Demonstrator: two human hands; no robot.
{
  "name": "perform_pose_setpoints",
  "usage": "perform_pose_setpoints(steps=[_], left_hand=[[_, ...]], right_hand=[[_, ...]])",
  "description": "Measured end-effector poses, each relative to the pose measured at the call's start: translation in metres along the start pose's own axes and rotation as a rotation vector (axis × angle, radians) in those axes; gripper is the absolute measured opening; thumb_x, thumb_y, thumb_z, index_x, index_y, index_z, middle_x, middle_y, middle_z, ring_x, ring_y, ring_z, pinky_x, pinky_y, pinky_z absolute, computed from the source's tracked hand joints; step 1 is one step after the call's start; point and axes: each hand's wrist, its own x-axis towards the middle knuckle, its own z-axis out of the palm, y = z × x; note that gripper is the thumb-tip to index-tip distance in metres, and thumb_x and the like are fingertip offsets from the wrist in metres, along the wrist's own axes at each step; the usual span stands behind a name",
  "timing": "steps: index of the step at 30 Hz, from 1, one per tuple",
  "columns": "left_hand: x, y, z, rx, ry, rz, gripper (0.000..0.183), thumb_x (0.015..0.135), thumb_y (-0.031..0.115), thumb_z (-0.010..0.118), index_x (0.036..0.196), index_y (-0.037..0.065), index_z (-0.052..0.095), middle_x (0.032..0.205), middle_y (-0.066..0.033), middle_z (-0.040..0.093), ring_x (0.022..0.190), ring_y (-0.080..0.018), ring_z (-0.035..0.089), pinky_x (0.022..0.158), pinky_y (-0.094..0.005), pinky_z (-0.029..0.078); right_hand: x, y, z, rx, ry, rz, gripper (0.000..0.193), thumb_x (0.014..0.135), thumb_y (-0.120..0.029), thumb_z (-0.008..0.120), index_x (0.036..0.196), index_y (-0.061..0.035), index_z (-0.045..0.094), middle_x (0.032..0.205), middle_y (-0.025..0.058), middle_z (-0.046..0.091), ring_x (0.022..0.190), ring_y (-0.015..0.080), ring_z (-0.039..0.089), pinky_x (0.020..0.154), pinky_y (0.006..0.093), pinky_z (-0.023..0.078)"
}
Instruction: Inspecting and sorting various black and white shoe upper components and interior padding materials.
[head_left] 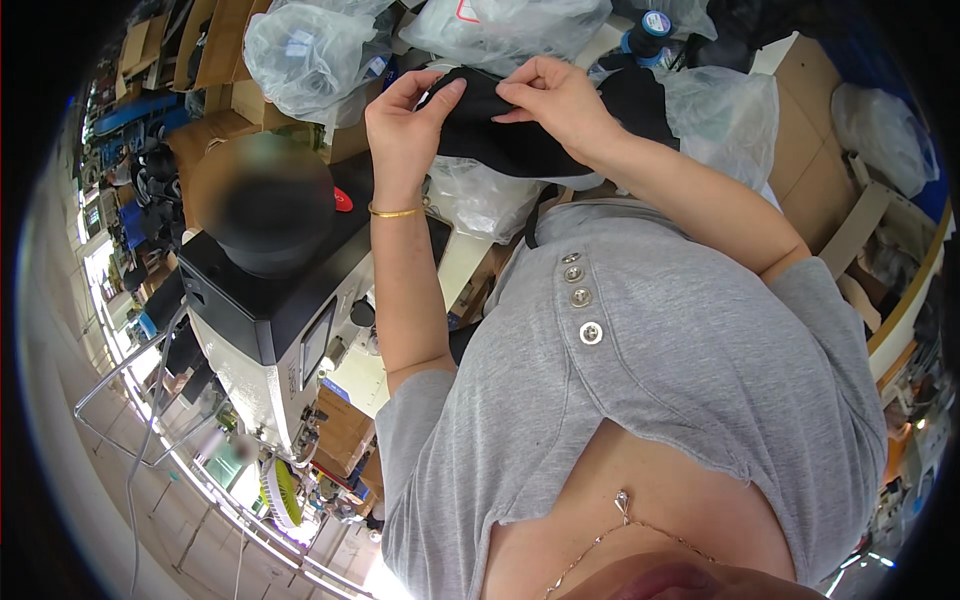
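While my left hand pinches a piece of plain black cloth near its upper left edge, with the thumb lying on top and the other fingers bent behind, my right hand grips the same cloth a little more to the right, its thumb and forefinger being brought together on the upper part. The two hands are near each other, but they do not touch. The cloth is held up between them, beyond my body, and its lower part comes down toward a crumpled bag of clear plastic; whether it rests on this bag, I cannot tell. Around my left wrist I wear a thin gold-coloured bangle, and I am dressed in a grey short-sleeved shirt, which has four round metal buttons in a row. Beyond my left hand lies a big puffy bag of transparent plastic, and beyond my right hand, farther to the right, stands a small dark bottle-like container with blue parts. To the right of my right arm there is an opened brown cardboard box. At my left side stands a bulky machine with a black top and a white body
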Motion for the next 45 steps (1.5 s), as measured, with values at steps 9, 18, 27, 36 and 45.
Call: perform_pose_setpoints(steps=[9, 18, 27, 36, 45], left_hand=[[0.003, -0.007, 0.001, -0.109, 0.098, -0.1, 0.015, 0.074, 0.0, 0.077, 0.085, -0.004, 0.068, 0.079, -0.004, 0.066, 0.068, -0.0072, 0.057, 0.062, -0.0197, 0.046], [0.009, -0.013, 0.0, -0.196, 0.046, -0.199, 0.02, 0.07, -0.001, 0.079, 0.088, -0.004, 0.07, 0.081, -0.0068, 0.067, 0.069, -0.0103, 0.059, 0.065, -0.0211, 0.048], [0.012, -0.024, 0.0, -0.239, 0.061, -0.238, 0.018, 0.07, -0.003, 0.078, 0.086, -0.004, 0.069, 0.081, -0.0073, 0.067, 0.07, -0.0116, 0.061, 0.066, -0.0224, 0.05], [0.015, -0.032, -0.002, -0.265, 0.064, -0.249, 0.018, 0.069, -0.006, 0.077, 0.085, -0.003, 0.069, 0.081, -0.0079, 0.067, 0.07, -0.0124, 0.061, 0.066, -0.0231, 0.051], [0.017, -0.033, -0.004, -0.256, 0.064, -0.25, 0.018, 0.069, -0.007, 0.077, 0.085, -0.003, 0.069, 0.081, -0.0074, 0.067, 0.072, -0.0123, 0.061, 0.068, -0.0225, 0.051]], right_hand=[[-0.008, -0.005, 0.0, -0.114, -0.035, -0.039, 0.014, 0.086, -0.005, 0.064, 0.087, 0.0072, 0.056, 0.08, 0.0154, 0.064, 0.067, 0.022, 0.069, 0.054, 0.0269, 0.058], [-0.007, 0.001, -0.004, -0.216, -0.034, -0.085, 0.013, 0.085, -0.004, 0.064, 0.084, 0.0063, 0.057, 0.077, 0.0124, 0.065, 0.067, 0.0189, 0.069, 0.054, 0.0265, 0.057], [-0.004, 0.007, -0.011, -0.327, -0.054, -0.04, 0.014, 0.085, -0.007, 0.065, 0.09, 0.0039, 0.058, 0.097, 0.0129, 0.064, 0.073, 0.0181, 0.069, 0.057, 0.0262, 0.056], [-0.001, 0.014, -0.019, -0.456, -0.07, -0.032, 0.012, 0.085, -0.007, 0.064, 0.092, 0.0018, 0.059, 0.101, 0.0092, 0.064, 0.078, 0.0164, 0.068, 0.059, 0.0265, 0.055], [0.012, 0.018, -0.04, -0.947, -0.046, -0.607, 0.028, 0.088, -0.025, 0.061, 0.105, -0.0031, 0.063, 0.103, 0.0103, 0.066, 0.088, 0.0262, 0.063, 0.08, 0.0345, 0.049]])
